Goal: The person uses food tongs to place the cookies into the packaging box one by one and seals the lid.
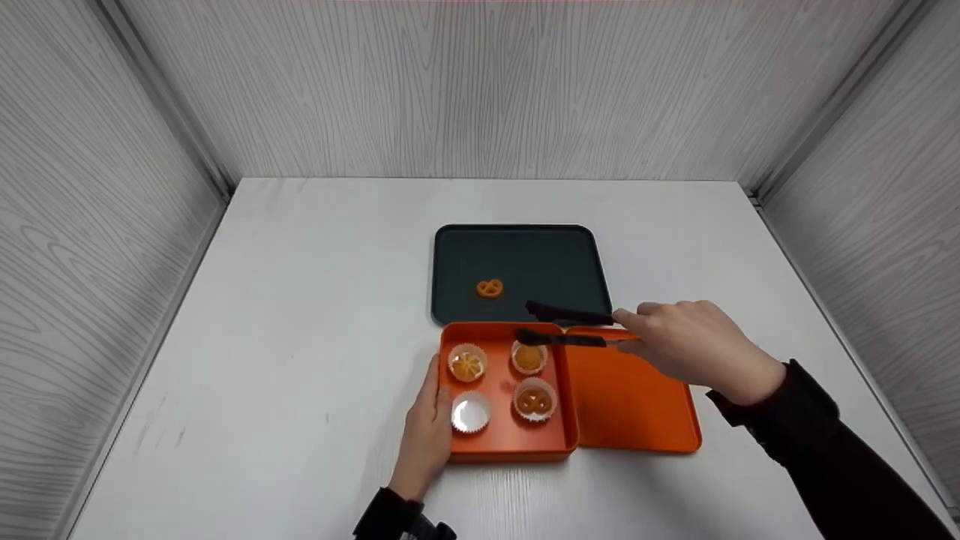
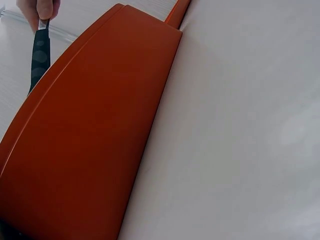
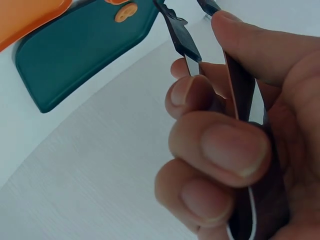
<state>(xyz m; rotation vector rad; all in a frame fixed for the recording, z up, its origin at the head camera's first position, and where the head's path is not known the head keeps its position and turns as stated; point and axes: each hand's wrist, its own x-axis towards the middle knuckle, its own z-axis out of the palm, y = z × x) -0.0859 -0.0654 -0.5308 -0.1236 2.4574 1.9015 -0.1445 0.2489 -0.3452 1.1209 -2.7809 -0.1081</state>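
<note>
My right hand [image 1: 694, 349] grips dark-tipped tongs [image 1: 566, 340], also close up in the right wrist view. The tongs' tips stand apart over the far right of an orange box [image 1: 499, 448], with nothing visible between them. Flat along the box's left wall lie the fingers of my left hand [image 1: 426, 439]. White paper cups in the box hold a segmented orange-yellow piece [image 1: 466, 366], a round yellow-brown piece [image 1: 529, 360] and a pretzel-shaped piece [image 1: 534, 402]. The near-left cup [image 1: 470, 412] has nothing in it. Another pretzel [image 1: 490, 288] lies on a dark green tray [image 1: 517, 247].
An orange lid [image 1: 637, 405] lies flat against the box's right side, partly under my right hand. The tray sits just behind the box on the white table [image 1: 300, 337]. Pale wood-grain panels [image 1: 480, 90] stand at the back and both sides.
</note>
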